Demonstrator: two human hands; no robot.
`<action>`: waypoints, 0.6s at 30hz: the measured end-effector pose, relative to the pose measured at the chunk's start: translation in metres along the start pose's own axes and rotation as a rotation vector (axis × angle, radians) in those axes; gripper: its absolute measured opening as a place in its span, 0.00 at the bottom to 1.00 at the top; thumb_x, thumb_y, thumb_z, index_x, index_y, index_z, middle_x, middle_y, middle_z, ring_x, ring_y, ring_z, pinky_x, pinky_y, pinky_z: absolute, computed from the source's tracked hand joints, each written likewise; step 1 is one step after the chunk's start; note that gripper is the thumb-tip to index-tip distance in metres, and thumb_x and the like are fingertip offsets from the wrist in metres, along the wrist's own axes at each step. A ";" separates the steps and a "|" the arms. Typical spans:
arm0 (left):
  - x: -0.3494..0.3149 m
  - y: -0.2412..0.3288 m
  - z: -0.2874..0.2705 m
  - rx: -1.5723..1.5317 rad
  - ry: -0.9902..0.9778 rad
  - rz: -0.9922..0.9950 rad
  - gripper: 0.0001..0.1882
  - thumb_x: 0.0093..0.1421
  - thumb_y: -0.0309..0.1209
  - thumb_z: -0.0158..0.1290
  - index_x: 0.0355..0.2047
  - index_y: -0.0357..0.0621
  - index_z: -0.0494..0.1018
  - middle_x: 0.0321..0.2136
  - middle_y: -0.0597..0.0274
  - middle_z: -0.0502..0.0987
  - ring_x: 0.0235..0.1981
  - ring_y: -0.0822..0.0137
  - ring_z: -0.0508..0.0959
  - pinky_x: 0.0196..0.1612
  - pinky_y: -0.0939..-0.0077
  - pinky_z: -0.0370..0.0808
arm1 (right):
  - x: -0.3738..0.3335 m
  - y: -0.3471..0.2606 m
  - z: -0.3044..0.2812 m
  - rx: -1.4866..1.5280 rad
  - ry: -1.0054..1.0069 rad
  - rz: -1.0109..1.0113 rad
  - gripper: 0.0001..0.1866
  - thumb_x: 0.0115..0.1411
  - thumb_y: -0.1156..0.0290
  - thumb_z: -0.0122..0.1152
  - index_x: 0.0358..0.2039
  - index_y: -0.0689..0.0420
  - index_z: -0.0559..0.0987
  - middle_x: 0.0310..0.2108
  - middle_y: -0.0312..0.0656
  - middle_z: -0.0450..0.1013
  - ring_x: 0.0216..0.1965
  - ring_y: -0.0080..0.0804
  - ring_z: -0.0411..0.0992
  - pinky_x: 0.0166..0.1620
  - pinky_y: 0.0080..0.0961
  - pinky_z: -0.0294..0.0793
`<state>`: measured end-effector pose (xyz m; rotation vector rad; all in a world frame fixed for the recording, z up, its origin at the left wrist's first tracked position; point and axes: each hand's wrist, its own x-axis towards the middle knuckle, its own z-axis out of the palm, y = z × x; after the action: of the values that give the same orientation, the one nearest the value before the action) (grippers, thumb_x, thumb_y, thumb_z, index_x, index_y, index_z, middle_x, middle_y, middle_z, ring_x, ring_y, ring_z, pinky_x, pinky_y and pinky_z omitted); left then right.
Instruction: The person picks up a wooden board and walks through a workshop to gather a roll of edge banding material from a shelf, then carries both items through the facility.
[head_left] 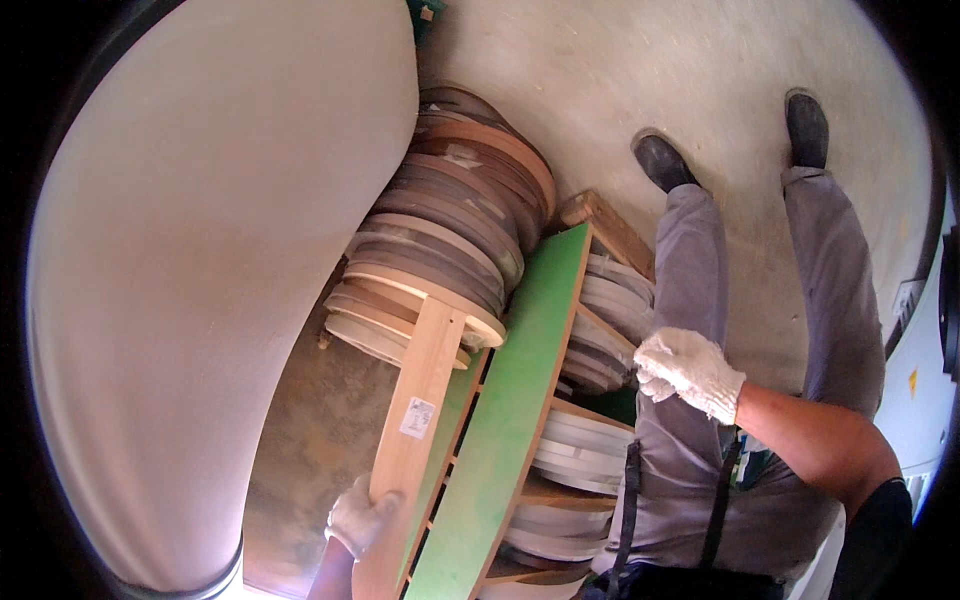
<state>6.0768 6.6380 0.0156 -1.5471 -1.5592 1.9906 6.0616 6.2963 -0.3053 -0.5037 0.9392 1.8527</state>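
Observation:
My left hand (362, 515), in a white knit glove, grips the edge of a light wooden board (422, 385) that carries a small white label. The board slants up to a row of brown and grey coiled rolls (455, 205), its far end against the nearest ones. In front of my legs is my right hand (690, 372), also gloved, with its fingers curled in. Whether anything is inside those fingers is hidden. It is nearest to a wooden rack with a green panel (520, 390), whose compartments hold several white and grey rolls (580, 445).
A large pale curved surface (220, 220) fills the left side. Beyond the rack lies a wooden block (610, 232). My legs stand right of the rack on a beige floor (600, 70). A pale cabinet-like thing (920, 370) is at the far right.

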 end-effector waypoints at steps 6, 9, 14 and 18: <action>-0.034 -0.006 -0.013 -0.123 -0.189 -0.066 0.30 0.56 0.48 0.58 0.49 0.35 0.73 0.36 0.46 0.82 0.37 0.56 0.83 0.43 0.66 0.77 | -0.010 -0.019 -0.024 -0.139 0.224 -0.018 0.05 0.64 0.70 0.57 0.33 0.57 0.73 0.25 0.37 0.71 0.20 0.25 0.69 0.22 0.22 0.70; -0.048 -0.020 -0.029 -0.447 -0.440 0.059 0.31 0.58 0.51 0.56 0.48 0.34 0.73 0.37 0.44 0.81 0.39 0.54 0.82 0.45 0.65 0.77 | -0.046 -0.058 -0.011 -0.086 0.377 -0.012 0.05 0.64 0.70 0.57 0.32 0.57 0.73 0.25 0.36 0.70 0.21 0.25 0.69 0.23 0.22 0.71; -0.046 -0.044 -0.041 -0.355 -0.589 0.229 0.34 0.57 0.56 0.54 0.48 0.34 0.73 0.38 0.44 0.81 0.41 0.53 0.81 0.46 0.63 0.75 | -0.095 -0.114 0.066 -0.272 0.433 -0.070 0.07 0.62 0.68 0.61 0.32 0.56 0.74 0.25 0.37 0.71 0.25 0.26 0.71 0.28 0.23 0.73; -0.043 -0.068 -0.035 -0.570 -0.838 0.287 0.36 0.57 0.58 0.53 0.47 0.35 0.74 0.39 0.44 0.81 0.41 0.52 0.81 0.46 0.63 0.75 | -0.105 -0.174 0.126 -0.967 0.667 -0.084 0.08 0.61 0.66 0.61 0.30 0.55 0.75 0.26 0.37 0.73 0.23 0.27 0.71 0.27 0.25 0.73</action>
<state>6.0941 6.6602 0.0981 -1.1611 -2.5052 2.7422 6.2714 6.3767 -0.2227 -1.7902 0.3241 2.0068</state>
